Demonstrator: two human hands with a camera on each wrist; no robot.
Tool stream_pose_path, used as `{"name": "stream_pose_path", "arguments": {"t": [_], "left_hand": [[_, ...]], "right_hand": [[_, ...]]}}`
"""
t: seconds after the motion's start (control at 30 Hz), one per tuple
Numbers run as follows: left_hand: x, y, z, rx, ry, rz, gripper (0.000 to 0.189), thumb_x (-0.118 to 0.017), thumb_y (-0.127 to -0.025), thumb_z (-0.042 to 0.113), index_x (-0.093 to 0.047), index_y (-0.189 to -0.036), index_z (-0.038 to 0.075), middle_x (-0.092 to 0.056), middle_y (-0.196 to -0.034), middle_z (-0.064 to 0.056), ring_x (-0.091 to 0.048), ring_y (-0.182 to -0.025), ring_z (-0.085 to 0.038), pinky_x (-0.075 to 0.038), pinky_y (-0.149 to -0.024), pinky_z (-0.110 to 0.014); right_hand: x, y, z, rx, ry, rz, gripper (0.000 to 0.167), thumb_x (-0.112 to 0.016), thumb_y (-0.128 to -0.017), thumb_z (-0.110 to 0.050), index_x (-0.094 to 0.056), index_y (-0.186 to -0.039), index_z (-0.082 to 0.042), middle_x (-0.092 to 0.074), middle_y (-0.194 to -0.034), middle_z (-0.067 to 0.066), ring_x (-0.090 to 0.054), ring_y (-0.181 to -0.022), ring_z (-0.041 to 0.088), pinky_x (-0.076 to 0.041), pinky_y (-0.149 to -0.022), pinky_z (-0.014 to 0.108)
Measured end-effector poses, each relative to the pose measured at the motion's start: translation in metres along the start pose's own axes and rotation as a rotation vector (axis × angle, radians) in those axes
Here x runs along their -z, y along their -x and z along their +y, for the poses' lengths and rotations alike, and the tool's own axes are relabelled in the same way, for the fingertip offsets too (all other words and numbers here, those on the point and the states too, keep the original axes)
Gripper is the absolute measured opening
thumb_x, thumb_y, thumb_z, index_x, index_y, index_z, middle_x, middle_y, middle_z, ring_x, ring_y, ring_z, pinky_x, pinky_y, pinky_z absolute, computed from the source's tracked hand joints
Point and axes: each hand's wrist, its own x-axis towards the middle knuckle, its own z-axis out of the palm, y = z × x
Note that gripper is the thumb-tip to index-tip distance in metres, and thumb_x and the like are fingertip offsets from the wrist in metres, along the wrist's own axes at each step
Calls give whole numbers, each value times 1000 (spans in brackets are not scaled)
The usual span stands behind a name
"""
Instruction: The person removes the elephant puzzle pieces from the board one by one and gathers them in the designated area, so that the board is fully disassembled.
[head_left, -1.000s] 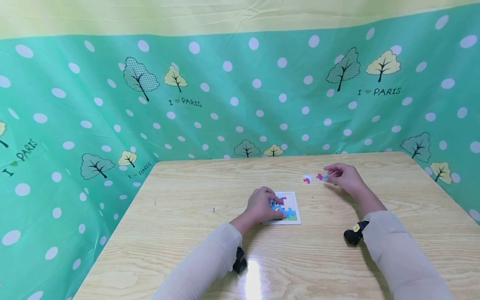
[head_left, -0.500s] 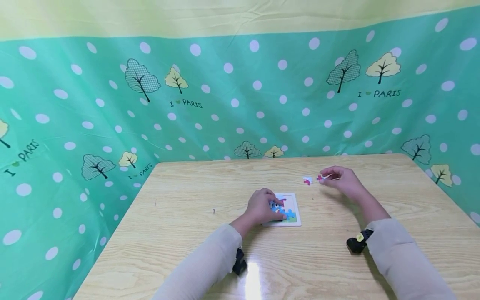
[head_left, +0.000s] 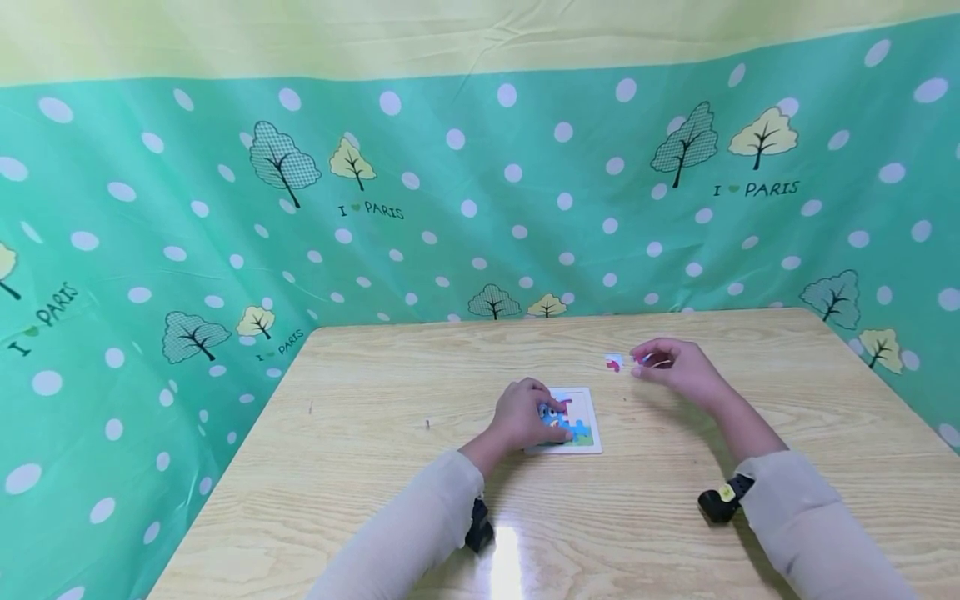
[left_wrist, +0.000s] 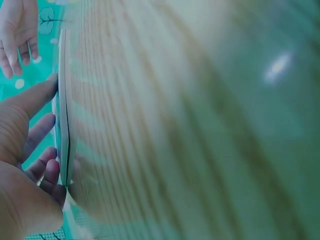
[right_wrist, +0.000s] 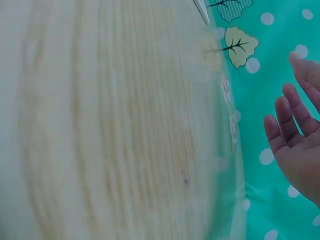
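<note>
In the head view, a white-framed jigsaw board (head_left: 597, 432) lies mid-table, showing a blue cartoon face and a bare pale patch at its upper right. My left hand (head_left: 521, 414) rests on its left part, thumb and fingers spread over the picture; the left wrist view shows fingertips touching the board (left_wrist: 64, 110) from above. Two loose jigsaw pieces lie farther back: a white-and-pink piece (head_left: 614, 362) and a second piece (head_left: 637, 360) partly hidden by my right hand (head_left: 682, 367). That hand hovers with fingers apart, above both flat pieces in the right wrist view.
The wooden table (head_left: 360, 467) ends at a green dotted curtain (head_left: 420, 200) behind. A small dark mark (head_left: 427, 424) shows on the tabletop left of the board. Black wrist cameras sit under both sleeves.
My right hand has moved left and slightly nearer, covering more of the right-hand loose piece. The left hand and the board stay in place.
</note>
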Motion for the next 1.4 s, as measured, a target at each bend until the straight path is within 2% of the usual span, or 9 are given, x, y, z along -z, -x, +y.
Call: {"name": "stream_pose_path", "arguments": {"t": [0.13,0.53,0.8,1.13,1.4], "left_hand": [[-1,0,0,3,1,2,35,-94,-77,38,-84,-104,19,-60,-125,1,-51,-119,-23,-44,-104,-37],[-2,1,-2,-3,-7,7,35,-93,-77,39,-84,-103,19,-60,-127,0,-52,-121,-23,-45,-105,-38],[-3,0,-3,-8,-9,10,35,-93,-77,40,-84,-104,20,-60,-126,1,-52,-120,-23,-45,-104,-38],[-1,1,-2,-19,-15,5,36,-93,-78,40,-84,-106,18,-60,-124,1,-52,-119,-22,-44,-105,-37],[1,0,-4,-63,-24,-15,37,-92,-79,39,-84,-107,17,-61,-122,1,-53,-116,-21,-44,-103,-35]], "right_hand": [[-2,3,-5,3,17,7,39,-76,-95,-14,-66,-128,4,-65,-120,24,-61,-106,32,-52,-86,30],[-8,14,-18,17,22,19,37,-77,-92,-12,-68,-124,4,-67,-116,23,-60,-100,28,-52,-82,27],[-16,22,-27,55,-26,-5,33,-78,-92,-8,-69,-120,6,-67,-113,22,-61,-96,25,-54,-79,24],[-28,29,-33,64,0,-29,32,-79,-91,-8,-70,-118,5,-69,-111,20,-63,-97,25,-53,-82,26],[-37,32,-38,61,-30,-92,29,-78,-92,-7,-71,-116,6,-69,-109,21,-62,-95,24,-53,-79,25]]}}
